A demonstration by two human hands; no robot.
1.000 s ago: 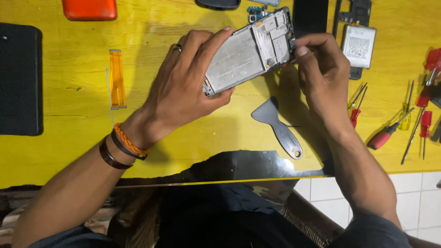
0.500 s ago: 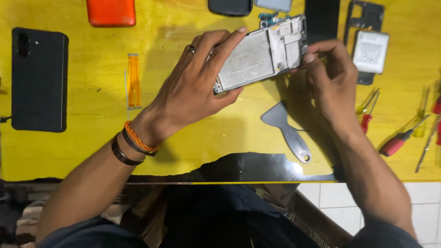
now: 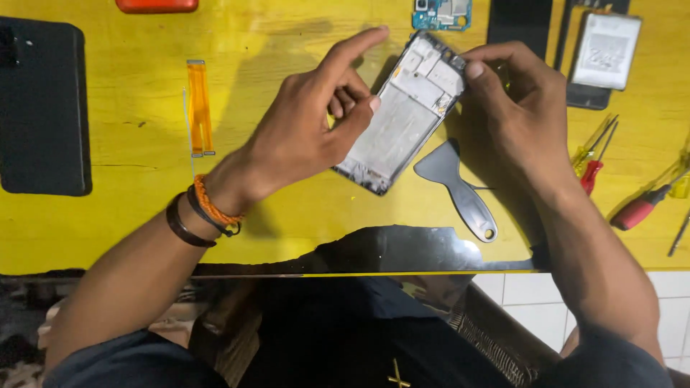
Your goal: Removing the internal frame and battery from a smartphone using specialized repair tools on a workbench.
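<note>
the stripped phone frame [image 3: 406, 115] hangs tilted just above the yellow bench [image 3: 287, 215], its lower half pinched by the left hand [image 3: 309, 136] with forefinger raised, its top corner gripped by the right hand [image 3: 525, 108], apparently mid-teardown, so next calls for careful fingertip work, grey pry tool [image 3: 460, 187] lying near.

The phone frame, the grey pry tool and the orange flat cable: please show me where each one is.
phone frame [image 3: 402, 122], head view, on its bare metal middle plate.
grey pry tool [image 3: 440, 164], head view, on its wide flat blade.
orange flat cable [image 3: 199, 108], head view, on the middle of the strip.
</note>
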